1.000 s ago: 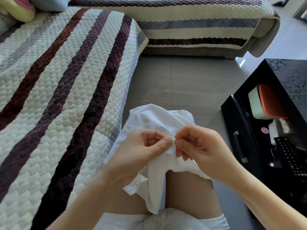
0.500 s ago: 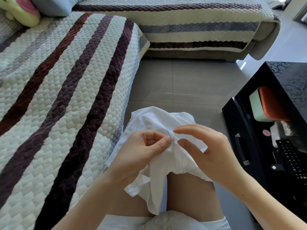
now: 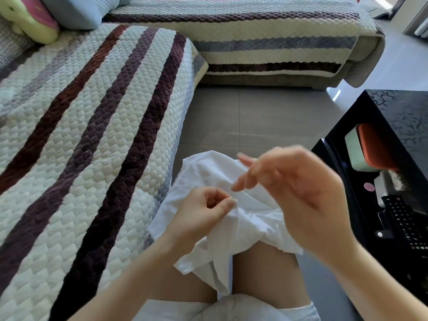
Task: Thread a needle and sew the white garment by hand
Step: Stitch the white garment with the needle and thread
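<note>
White cloth, one garment (image 3: 252, 218), lies bunched over the person's two bare knees, its lower edge hanging between the thighs and its far edge reaching out over the grey tiled floor (image 3: 254, 112). Two hands are at it. The left hand (image 3: 201, 216) is curled, thumb and forefinger pinching a small fold near the middle of the garment. The right hand (image 3: 301, 193) is raised just above the cloth and is blurred; its fingers (image 3: 243, 181) point left toward the fold, but whether they pinch anything cannot be told, and neither needle nor thread can be made out. To the left runs one sofa seat (image 3: 92, 135) under a quilted cover with dark stripes, and a second seat (image 3: 254, 42) stands across the far side. One plush toy (image 3: 30, 22) and one blue cushion (image 3: 76, 10) sit in the far left corner. On the right, one black cabinet (image 3: 405, 107) holds one remote control (image 3: 407, 225) and one orange-and-green box (image 3: 370, 149).
</note>
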A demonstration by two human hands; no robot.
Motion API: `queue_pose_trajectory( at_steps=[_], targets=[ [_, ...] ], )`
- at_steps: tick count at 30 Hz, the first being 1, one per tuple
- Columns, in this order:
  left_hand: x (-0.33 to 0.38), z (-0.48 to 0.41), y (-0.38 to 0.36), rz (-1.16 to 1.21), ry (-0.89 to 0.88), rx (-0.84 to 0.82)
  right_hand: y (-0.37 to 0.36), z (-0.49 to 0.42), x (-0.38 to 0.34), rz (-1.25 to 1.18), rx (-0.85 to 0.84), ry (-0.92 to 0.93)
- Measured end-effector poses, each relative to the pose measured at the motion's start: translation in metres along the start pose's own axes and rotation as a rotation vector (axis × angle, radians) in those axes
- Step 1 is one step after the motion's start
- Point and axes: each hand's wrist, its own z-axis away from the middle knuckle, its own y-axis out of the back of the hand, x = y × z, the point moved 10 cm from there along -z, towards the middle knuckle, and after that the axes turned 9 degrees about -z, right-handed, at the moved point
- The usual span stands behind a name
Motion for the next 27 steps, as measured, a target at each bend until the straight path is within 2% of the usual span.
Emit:
queue_pose_trajectory(
  at_steps=[3,5,7,10,12,14,16,19,21,23,25,27],
  targets=[
    [-0.005,0.001,0.004,0.113,0.045,-0.055,0.027,-0.002,0.044,-0.389,0.12,-0.422],
    [-0.004,0.002,0.011,0.15,0.05,-0.083,0.063,0.009,0.081,-0.374,0.219,-0.609],
    [-0.006,0.004,0.021,0.176,0.048,-0.088,0.123,0.017,0.114,-0.097,0.331,-0.652],
    [-0.008,0.009,0.031,0.208,0.047,-0.088,0.229,0.041,0.154,0.544,0.463,-0.71],
    [-0.011,0.01,0.034,0.205,0.047,-0.083,0.287,0.073,0.169,0.957,0.494,-0.905],
    [-0.011,0.011,0.035,0.209,0.04,-0.079,0.308,0.094,0.169,1.129,0.534,-1.023],
    [-0.01,0.011,0.035,0.222,0.034,-0.076,0.287,0.079,0.161,1.116,0.535,-0.933],
    [-0.007,0.01,0.032,0.205,0.029,-0.078,0.21,0.036,0.142,0.777,0.433,-0.672],
    [-0.002,0.011,0.031,0.2,0.007,-0.087,0.139,0.019,0.126,0.517,0.224,-0.567],
    [0.003,0.013,0.029,0.193,-0.01,-0.09,0.077,0.018,0.119,0.384,-0.057,-0.548],
    [0.005,0.014,0.03,0.176,-0.023,-0.082,0.044,0.029,0.124,0.388,-0.257,-0.592],
    [0.006,0.014,0.03,0.15,-0.035,-0.076,0.036,0.038,0.133,0.515,-0.363,-0.632]
  ],
)
